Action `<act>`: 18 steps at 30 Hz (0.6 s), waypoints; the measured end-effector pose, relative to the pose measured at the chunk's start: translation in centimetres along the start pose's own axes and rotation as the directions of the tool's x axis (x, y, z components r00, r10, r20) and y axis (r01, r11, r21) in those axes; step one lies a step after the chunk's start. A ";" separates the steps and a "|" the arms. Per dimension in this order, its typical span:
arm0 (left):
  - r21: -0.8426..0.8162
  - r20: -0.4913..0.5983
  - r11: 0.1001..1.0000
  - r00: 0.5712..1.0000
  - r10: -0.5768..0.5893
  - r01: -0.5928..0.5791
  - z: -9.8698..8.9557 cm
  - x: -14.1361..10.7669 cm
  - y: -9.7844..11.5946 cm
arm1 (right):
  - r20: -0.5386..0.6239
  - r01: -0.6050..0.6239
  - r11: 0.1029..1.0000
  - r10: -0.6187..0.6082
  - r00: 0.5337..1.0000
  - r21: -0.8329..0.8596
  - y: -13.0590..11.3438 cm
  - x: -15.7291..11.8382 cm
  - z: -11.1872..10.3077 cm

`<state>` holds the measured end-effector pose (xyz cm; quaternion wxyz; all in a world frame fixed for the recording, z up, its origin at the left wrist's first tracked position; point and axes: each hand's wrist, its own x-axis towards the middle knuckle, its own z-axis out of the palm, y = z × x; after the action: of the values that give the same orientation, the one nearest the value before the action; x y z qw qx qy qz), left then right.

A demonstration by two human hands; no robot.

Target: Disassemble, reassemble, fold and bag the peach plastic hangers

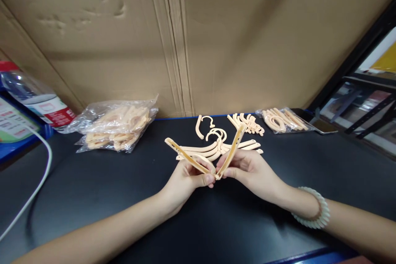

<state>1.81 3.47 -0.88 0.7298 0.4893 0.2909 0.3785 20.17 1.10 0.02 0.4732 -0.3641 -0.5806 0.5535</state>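
Between my two hands is a beige plastic folding hanger, its two arms angled up into a V with their hollow sides showing. My left hand pinches the left arm close to the joint at the bottom. The right arm is gripped near that same joint by my right hand, thumb towards me. Just beyond my hands lie several hangers spread open in a stack, their hooks pointing away. Fingers partly hide the joint and the stack.
Behind the stack rest a loose hanger arm, a loose hook and a row of hanger parts. Bagged parts sit left, another bag right. A bottle and white cable are leftmost; cardboard stands behind.
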 end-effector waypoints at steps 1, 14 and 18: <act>0.003 -0.019 1.000 1.000 0.006 -0.006 0.0 0.0 -0.1 | -0.017 0.010 1.000 -0.010 1.000 -0.009 0.0 -0.1 0.1; 0.020 -0.209 0.999 0.977 0.047 -0.044 0.6 -0.5 -0.6 | -0.146 0.071 0.995 -0.081 0.986 -0.073 1.0 -0.6 1.0; 0.021 -0.229 1.000 0.973 0.019 -0.015 1.0 -0.7 -0.4 | -0.167 0.071 0.997 -0.077 0.983 -0.037 1.0 -0.2 1.1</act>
<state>2.35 2.31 -0.88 0.6832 0.4519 0.3728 0.4359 19.03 0.68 -0.93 0.5352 -0.3951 -0.5601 0.4936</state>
